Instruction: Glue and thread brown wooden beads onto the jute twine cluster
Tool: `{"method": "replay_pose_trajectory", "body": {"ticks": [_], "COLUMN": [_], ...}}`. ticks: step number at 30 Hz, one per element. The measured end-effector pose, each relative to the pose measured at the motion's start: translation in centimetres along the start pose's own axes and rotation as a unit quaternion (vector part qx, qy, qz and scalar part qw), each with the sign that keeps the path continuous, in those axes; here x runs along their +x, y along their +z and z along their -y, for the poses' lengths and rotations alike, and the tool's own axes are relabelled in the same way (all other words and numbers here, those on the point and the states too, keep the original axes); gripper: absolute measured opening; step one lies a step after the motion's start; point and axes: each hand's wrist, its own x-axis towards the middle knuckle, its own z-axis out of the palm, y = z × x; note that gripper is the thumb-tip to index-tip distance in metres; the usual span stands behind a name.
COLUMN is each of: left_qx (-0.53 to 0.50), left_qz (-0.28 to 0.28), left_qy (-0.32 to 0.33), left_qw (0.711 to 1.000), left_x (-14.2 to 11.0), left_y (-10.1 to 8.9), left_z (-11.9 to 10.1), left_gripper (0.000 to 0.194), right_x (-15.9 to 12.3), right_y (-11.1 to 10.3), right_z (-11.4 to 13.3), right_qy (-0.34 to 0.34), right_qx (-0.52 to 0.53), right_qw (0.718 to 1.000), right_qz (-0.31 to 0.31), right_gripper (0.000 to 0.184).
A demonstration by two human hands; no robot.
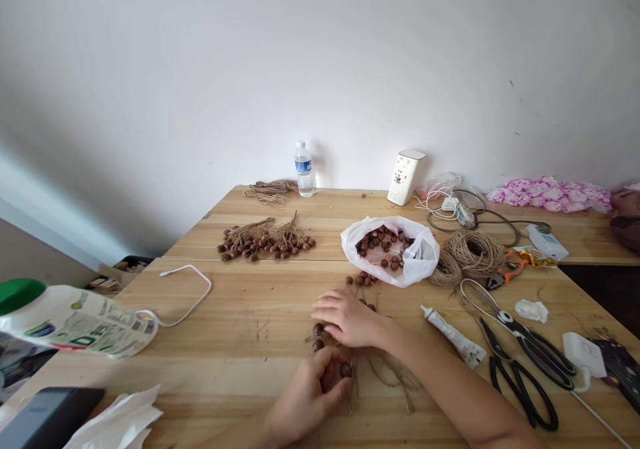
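My left hand is low in the middle, thumb and fingers closed around a round brown nut. Just beyond it, my right hand reaches across from the right, palm down with its fingers stretched to the left. Beside its thumb, between the two hands, lie two brown nuts. Thin lengths of twine trail over the table under my right forearm. Farther up, a few more nuts lie in front of a white plastic bag that holds many brown nuts. The right palm hides part of this row.
Bunches of nuts on twine lie at centre left. Twine coils, orange-handled pliers, a glue tube and black-handled scissors are on the right. A water bottle stands behind; a green-capped bottle is left.
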Motion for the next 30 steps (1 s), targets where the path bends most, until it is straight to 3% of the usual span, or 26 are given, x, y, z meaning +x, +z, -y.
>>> {"method": "replay_pose_trajectory", "body": {"ticks": [3, 10, 14, 19, 30], "left_qx": [0.0, -0.002, 0.006, 0.012, 0.014], "left_qz": [0.001, 0.0, 0.0, -0.003, 0.0], "left_qy": [0.001, 0.001, 0.002, 0.004, -0.001], "left_qw": [1.0, 1.0, 1.0, 1.0, 1.0], "left_x": [0.0, 0.0, 0.0, 0.1, 0.0], "left_y": [0.0, -0.1, -0.2, -0.1, -0.1], "left_z": [-0.1, -0.3, -0.4, -0.1, -0.1], "left_gripper": [0.011, 0.012, 0.01, 0.011, 0.013], "right_x": [0.0, 0.0, 0.1, 0.1, -0.3], "right_y": [0.3, 0.9, 0.7, -0.3, -0.9], "right_z": [0.0, 0.2, 0.0, -0.3, -0.7], "right_qy": [-0.011, -0.045, -0.011, 0.055, 0.09], "right_qx": [-0.019, -0.044, 0.039, 0.187, 0.237], "right_qw": [0.999, 0.997, 0.999, 0.981, 0.967], "right_qz": [0.037, 0.048, 0.033, -0.006, -0.035], "right_gripper": [0.025, 0.018, 0.013, 0.023, 0.021]}}
